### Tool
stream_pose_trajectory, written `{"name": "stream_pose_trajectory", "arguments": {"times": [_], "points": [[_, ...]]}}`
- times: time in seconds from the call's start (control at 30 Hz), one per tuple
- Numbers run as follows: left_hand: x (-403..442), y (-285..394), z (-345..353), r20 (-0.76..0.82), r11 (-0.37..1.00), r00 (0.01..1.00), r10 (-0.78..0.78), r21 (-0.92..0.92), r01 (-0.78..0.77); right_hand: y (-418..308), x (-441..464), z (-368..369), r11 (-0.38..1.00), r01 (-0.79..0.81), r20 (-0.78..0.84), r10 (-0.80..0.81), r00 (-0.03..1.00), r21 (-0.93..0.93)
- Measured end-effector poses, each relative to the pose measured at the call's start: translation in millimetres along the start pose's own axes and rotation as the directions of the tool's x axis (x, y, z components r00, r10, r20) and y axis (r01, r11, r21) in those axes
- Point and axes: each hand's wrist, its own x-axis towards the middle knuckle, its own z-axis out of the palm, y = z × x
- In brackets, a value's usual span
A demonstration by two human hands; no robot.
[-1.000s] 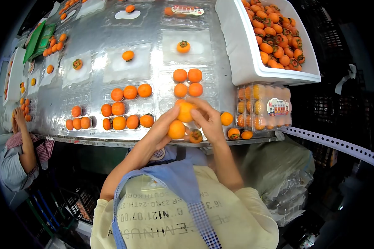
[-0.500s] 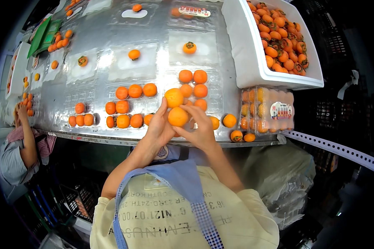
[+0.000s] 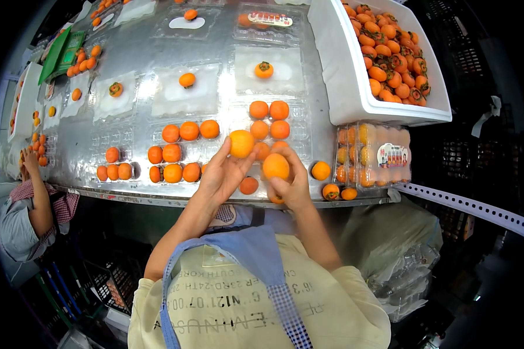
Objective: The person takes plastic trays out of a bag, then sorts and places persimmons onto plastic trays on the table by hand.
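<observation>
My left hand (image 3: 218, 177) holds an orange persimmon (image 3: 241, 144) between thumb and fingers, above the table's near side. A second persimmon (image 3: 275, 167) sits in my right hand (image 3: 296, 185), a little lower and to the right, apart from the first. Just beyond both hands, persimmons (image 3: 279, 110) stand in two columns in a clear plastic tray; my hands partly hide it. One loose-looking persimmon (image 3: 248, 185) shows between my wrists, and another is partly covered by my right hand. To the left, a clear tray holds rows of persimmons (image 3: 172, 153).
A white foam box (image 3: 337, 87) heaped with persimmons stands at the right. Below it sits a packed clear box (image 3: 393, 156) with a label. Loose persimmons (image 3: 320, 170) lie beside that. Open trays (image 3: 116, 107) line the metal table. Another person's arm (image 3: 38, 195) reaches in at far left.
My hands have drawn apart. The right one has moved right with its persimmon, which was close against the left one's persimmon. A persimmon between my wrists has come into view.
</observation>
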Motion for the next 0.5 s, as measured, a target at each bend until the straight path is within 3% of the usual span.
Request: {"name": "stream_pose_trajectory", "arguments": {"times": [0.07,0.13,0.23,0.27,0.37,0.5], "points": [[-2.2,3.1,0.2,0.058,1.000,0.998,-0.001,-0.027,0.003,-2.2,-0.9,1.9,0.972,-0.067,-0.008,0.071,0.997,0.224],[-7.0,9.3,4.0,0.136,0.997,0.990,-0.032,-0.071,0.042,-5.6,0.8,9.4,0.939,-0.012,-0.067,0.037,0.997,0.343],[-14.0,17.0,11.5,0.294,0.999,0.955,-0.041,0.027,0.034,-5.4,0.3,2.7,0.966,-0.047,0.033,0.040,0.999,0.253],[-17.9,15.5,18.9,0.199,0.993,0.980,0.001,0.118,-0.025,-6.1,-0.5,3.9,0.975,-0.049,0.035,0.042,0.999,0.216],[-15.9,20.3,12.0,0.378,0.980,0.926,0.010,0.181,-0.084,-3.3,-0.4,4.1,0.981,-0.048,0.047,0.040,0.998,0.187],[-18.1,22.8,5.9,0.406,0.951,0.914,0.001,0.282,-0.127,-4.2,0.2,7.3,0.985,-0.051,0.046,0.044,0.998,0.164]]}}
